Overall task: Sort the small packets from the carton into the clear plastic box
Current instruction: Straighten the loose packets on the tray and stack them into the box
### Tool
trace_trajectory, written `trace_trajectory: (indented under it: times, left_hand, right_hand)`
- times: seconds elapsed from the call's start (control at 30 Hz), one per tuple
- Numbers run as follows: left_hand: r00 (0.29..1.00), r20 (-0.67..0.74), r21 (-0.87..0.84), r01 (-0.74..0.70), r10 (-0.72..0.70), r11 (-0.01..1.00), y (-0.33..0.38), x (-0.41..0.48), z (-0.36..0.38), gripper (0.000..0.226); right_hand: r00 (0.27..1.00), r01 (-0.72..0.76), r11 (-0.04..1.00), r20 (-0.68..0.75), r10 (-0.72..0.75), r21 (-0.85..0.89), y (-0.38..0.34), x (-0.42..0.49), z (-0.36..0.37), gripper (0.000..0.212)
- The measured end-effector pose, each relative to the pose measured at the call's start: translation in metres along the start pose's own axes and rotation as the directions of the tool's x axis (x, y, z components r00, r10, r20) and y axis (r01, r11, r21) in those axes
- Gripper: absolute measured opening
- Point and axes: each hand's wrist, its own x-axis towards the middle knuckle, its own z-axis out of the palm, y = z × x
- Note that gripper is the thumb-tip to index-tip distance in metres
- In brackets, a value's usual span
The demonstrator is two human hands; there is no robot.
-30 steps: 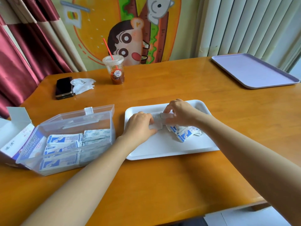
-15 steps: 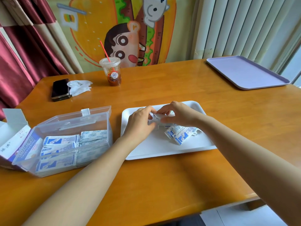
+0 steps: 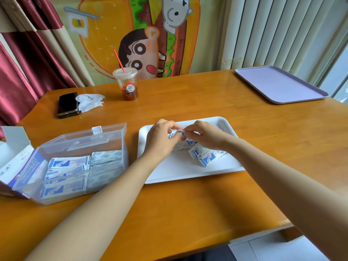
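The left hand [image 3: 160,142] and the right hand [image 3: 206,137] meet over the white tray [image 3: 188,172]. Both have bent fingers and pinch a few packets [image 3: 176,133] between them. A pile [image 3: 209,156] of more packets lies on the tray, by the right wrist. The box [image 3: 75,146] sits just left of the tray, lid up, with stacks [image 3: 66,164] inside. The carton [image 3: 11,159] is left of the tray too, touching the box. A cup [image 3: 127,83] stands well behind the tray.
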Motion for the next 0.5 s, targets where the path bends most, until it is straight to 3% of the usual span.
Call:
trace_trajectory:
  times: [0.1, 0.23, 0.37, 0.5]
  left_hand:
    - [0.997, -0.074, -0.013, 0.026, -0.026, 1.0, 0.001, 0.001, -0.001, 0.007]
    - [0.974, -0.137, -0.119, 0.166, -0.182, 0.979, -0.003, -0.001, -0.006, 0.009]
    - [0.955, -0.053, -0.295, 0.264, -0.292, 0.918, -0.002, -0.003, -0.011, 0.012]
    - [0.933, 0.049, -0.513, 0.329, -0.356, 0.793, 0.005, -0.008, -0.013, 0.008]
  right_hand:
    - [1.0, -0.019, 0.996, 0.01, 0.02, -0.09, 0.004, -0.002, 0.0, 0.023]
    - [0.997, -0.075, 0.985, -0.005, 0.075, -0.156, 0.018, -0.007, -0.003, 0.019]
    - [0.99, -0.119, 0.972, -0.044, 0.13, 0.204, 0.01, -0.01, -0.01, 0.029]
    - [0.984, -0.131, 0.873, -0.048, 0.173, 0.469, -0.008, -0.013, -0.011, 0.015]
